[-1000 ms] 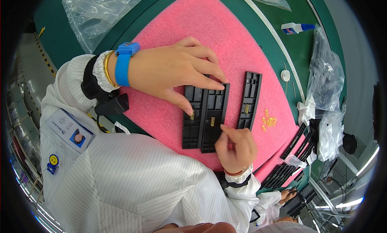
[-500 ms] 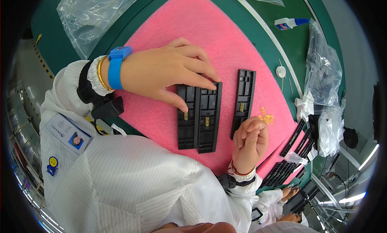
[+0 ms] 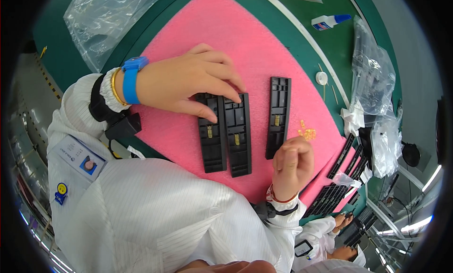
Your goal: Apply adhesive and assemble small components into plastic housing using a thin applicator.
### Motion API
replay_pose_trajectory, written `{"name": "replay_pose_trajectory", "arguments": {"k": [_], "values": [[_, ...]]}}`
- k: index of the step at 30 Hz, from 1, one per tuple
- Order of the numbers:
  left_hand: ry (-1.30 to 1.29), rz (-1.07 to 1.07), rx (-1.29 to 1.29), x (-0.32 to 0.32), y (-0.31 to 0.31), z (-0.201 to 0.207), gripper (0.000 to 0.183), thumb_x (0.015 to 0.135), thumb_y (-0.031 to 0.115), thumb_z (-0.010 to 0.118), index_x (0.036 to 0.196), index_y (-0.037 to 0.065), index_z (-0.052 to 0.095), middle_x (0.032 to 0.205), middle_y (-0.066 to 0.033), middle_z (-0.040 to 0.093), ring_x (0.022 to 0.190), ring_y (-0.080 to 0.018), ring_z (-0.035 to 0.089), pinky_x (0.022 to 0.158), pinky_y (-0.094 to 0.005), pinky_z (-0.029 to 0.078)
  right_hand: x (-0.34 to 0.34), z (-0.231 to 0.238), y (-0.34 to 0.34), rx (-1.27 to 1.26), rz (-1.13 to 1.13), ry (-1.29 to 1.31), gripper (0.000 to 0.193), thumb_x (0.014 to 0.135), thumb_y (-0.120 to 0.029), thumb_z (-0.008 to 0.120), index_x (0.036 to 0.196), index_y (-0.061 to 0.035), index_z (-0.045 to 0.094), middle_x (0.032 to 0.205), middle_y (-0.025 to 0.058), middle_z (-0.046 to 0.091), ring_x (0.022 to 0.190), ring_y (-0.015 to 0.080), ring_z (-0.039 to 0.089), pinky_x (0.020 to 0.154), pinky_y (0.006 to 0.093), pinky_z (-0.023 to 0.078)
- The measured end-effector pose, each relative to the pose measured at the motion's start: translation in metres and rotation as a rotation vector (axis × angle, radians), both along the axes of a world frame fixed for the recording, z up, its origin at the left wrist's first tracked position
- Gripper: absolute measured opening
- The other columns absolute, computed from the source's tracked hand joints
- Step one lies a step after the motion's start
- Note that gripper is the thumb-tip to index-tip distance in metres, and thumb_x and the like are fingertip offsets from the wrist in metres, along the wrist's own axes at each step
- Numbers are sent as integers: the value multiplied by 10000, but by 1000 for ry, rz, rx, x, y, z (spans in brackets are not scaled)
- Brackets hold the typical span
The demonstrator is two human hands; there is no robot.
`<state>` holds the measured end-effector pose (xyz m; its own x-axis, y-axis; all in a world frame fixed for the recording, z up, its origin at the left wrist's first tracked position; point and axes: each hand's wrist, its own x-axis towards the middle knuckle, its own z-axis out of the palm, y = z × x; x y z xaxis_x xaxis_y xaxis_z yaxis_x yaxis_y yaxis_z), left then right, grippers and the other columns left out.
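Two black compartmented plastic strips lie side by side on a pink foam sheet (image 3: 174, 37): a left strip (image 3: 213, 152) and a middle strip (image 3: 240, 157), with a narrow gap between their lower ends. Each has a small yellowish piece in one compartment. My left hand (image 3: 196, 79) spreads over their far ends, thumb on the left strip and fingertips at the top of the middle one. A third black strip (image 3: 279, 96), also with a yellowish piece, lies apart to the right. By its near end my right hand (image 3: 293, 166) is closed, fingers curled against the thumb; anything inside is hidden.
Small yellow pieces (image 3: 307, 132) lie scattered on the foam, right of the third strip. More black strips (image 3: 330, 197) are stacked at the lower right. A white bottle with a blue cap (image 3: 325, 22), a small white round container (image 3: 321, 78) and clear plastic bags (image 3: 375, 70) line the green table.
The whole view has shifted slightly. The lower ends of the left and middle strips now stand a little farther apart. Both hands keep nearly the same pose.
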<state>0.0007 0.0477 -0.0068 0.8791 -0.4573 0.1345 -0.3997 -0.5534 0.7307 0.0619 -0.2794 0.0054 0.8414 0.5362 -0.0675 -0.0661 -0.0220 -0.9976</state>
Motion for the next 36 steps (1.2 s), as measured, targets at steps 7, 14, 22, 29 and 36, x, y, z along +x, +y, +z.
{"name": "replay_pose_trajectory", "arguments": {"k": [7, 14, 22, 29, 36], "values": [[-48, 39, -45, 1, 0, -9, 370, 791, 215, 855, 1136, 124, 755, 1329, -52, 657, 1303, -302, 540, 1103, -489, 351, -6, -3, 26, -378, 354, -1006, 332, 715, 42, 815, 1041, -20, 798, 834, 54, 649, 633, 186, 612, 520, 304, 491], [-53, 54, -53, -2, 0, -12, 330, 803, 203, 833, 1116, 132, 755, 1308, -48, 658, 1289, -291, 552, 1099, -486, 359, -8, -13, 29, -387, 391, -1121, 362, 660, 44, 785, 1015, -21, 795, 854, 48, 625, 616, 177, 561, 506, 295, 456], [-95, 64, -44, -2, -1, -15, 325, 794, 207, 833, 1101, 134, 758, 1290, -41, 660, 1285, -290, 555, 1103, -480, 365, -8, -13, 29, -401, 408, -1127, 348, 669, 22, 802, 1015, -22, 796, 861, 48, 623, 629, 181, 562, 517, 298, 453], [-90, 69, -46, -3, -2, -14, 334, 784, 207, 837, 1100, 133, 757, 1291, -37, 658, 1285, -288, 555, 1101, -481, 366, -7, -13, 28, -421, 441, -1132, 342, 693, -4, 823, 1034, -23, 795, 885, 56, 623, 648, 188, 564, 531, 302, 456], [-91, 68, -51, -2, -2, -15, 328, 782, 202, 839, 1090, 132, 754, 1291, -38, 656, 1288, -285, 552, 1100, -481, 364, -6, -13, 29, -428, 448, -1149, 361, 694, -9, 824, 1053, -21, 790, 897, 58, 630, 661, 193, 574, 549, 303, 477]]}}
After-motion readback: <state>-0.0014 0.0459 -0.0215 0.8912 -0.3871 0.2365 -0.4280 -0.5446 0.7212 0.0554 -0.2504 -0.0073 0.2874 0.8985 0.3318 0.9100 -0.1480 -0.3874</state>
